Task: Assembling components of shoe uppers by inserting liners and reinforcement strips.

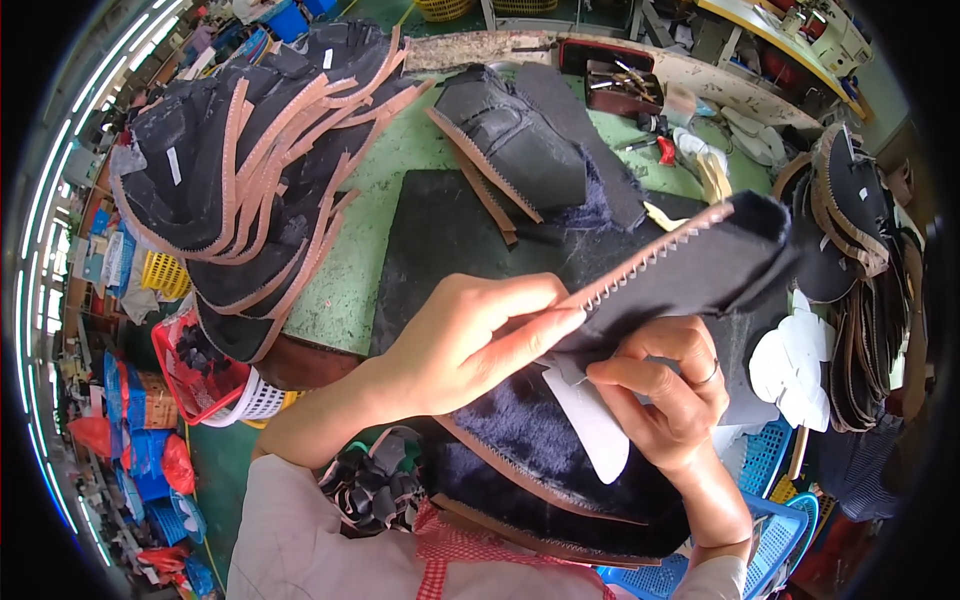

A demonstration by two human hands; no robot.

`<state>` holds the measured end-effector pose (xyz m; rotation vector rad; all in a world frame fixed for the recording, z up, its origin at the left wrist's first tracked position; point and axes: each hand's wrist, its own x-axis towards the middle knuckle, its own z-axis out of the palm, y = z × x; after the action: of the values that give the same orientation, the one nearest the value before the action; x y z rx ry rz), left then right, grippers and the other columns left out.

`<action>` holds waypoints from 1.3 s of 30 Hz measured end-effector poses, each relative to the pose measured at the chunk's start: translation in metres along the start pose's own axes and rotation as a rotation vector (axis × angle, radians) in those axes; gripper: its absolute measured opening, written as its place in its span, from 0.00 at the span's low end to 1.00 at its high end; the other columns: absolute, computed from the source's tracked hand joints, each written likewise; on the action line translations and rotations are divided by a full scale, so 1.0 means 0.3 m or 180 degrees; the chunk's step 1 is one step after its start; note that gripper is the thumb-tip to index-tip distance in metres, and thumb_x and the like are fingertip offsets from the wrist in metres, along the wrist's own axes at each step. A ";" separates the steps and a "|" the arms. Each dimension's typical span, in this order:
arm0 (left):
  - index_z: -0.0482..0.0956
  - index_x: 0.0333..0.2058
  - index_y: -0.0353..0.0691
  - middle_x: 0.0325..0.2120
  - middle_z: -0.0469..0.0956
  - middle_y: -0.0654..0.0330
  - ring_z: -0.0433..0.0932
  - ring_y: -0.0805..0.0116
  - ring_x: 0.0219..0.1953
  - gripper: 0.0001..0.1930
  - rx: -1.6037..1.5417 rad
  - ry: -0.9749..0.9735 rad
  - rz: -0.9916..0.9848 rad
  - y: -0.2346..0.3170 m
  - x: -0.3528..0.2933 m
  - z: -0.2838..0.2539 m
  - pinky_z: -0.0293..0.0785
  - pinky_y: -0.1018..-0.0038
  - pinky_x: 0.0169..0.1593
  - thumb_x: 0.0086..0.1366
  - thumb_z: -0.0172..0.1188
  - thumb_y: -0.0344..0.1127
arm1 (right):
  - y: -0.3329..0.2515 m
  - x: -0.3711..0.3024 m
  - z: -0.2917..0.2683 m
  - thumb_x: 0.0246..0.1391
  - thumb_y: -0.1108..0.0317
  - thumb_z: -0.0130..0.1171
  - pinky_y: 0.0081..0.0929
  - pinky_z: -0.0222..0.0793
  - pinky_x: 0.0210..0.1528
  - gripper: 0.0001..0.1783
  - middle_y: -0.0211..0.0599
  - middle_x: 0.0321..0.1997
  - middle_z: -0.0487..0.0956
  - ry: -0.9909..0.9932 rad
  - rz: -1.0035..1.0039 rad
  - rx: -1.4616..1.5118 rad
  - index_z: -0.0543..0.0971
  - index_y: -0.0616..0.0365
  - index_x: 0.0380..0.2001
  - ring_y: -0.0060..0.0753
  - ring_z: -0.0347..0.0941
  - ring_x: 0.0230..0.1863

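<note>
My left hand (450, 345) pinches the brown zigzag-cut edge of a black boot upper (660, 285), thumb on top. The upper is raised and tilted, with dark fur lining showing at its far end. My right hand (665, 390), a ring on one finger, has thumb and forefinger closed at the edge of a thin grey scrap (566, 369) just below the upper. A white curved piece (597, 428) hangs or lies beneath that scrap; which, I cannot tell. Under my hands lie fur-lined uppers (530, 430) with brown edges. The right hand's other fingers curl behind.
A pile of black uppers (240, 150) covers the left of the green table (335, 290). Another upper (510, 130) lies on the black mat (420, 230). A tool box (622, 88) stands at the back, white templates (790, 360) at right, a red-and-white basket (205, 370) at lower left.
</note>
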<state>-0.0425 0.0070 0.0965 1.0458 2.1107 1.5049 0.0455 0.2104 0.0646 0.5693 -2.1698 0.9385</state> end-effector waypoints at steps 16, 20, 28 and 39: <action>0.70 0.29 0.35 0.14 0.63 0.54 0.62 0.63 0.12 0.10 0.0445 0.0686 0.0145 -0.070 -0.037 0.102 0.58 0.73 0.19 0.69 0.59 0.29 | -0.021 -0.150 0.087 0.36 0.72 0.73 0.24 0.68 0.39 0.11 0.27 0.35 0.85 0.0336 0.0172 0.0365 0.84 0.52 0.28 0.26 0.76 0.32; 0.69 0.30 0.35 0.14 0.61 0.56 0.60 0.71 0.13 0.10 0.0482 0.0710 0.0027 -0.072 -0.044 0.111 0.57 0.74 0.19 0.71 0.57 0.29 | -0.023 -0.164 0.102 0.36 0.72 0.73 0.24 0.68 0.38 0.11 0.27 0.34 0.85 0.0376 0.0238 0.0546 0.83 0.52 0.27 0.24 0.76 0.29; 0.68 0.33 0.35 0.18 0.58 0.62 0.56 0.83 0.23 0.10 0.0140 0.0956 -0.0105 -0.090 -0.048 0.117 0.55 0.78 0.24 0.75 0.51 0.33 | -0.060 -0.120 0.108 0.38 0.73 0.72 0.21 0.63 0.34 0.09 0.27 0.35 0.86 0.0141 0.0313 0.0422 0.84 0.52 0.28 0.22 0.75 0.27; 0.71 0.35 0.36 0.24 0.59 0.74 0.55 0.87 0.27 0.09 -0.0517 0.1032 -0.0061 -0.109 -0.058 0.045 0.52 0.84 0.29 0.76 0.50 0.34 | -0.008 -0.141 0.072 0.55 0.71 0.68 0.20 0.70 0.42 0.25 0.38 0.45 0.78 0.0379 0.3299 0.2804 0.69 0.64 0.51 0.25 0.74 0.43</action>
<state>-0.0340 -0.0023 0.0592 0.7637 2.1480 1.9079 0.0661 0.1974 0.0236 -0.3307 -1.7869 2.4315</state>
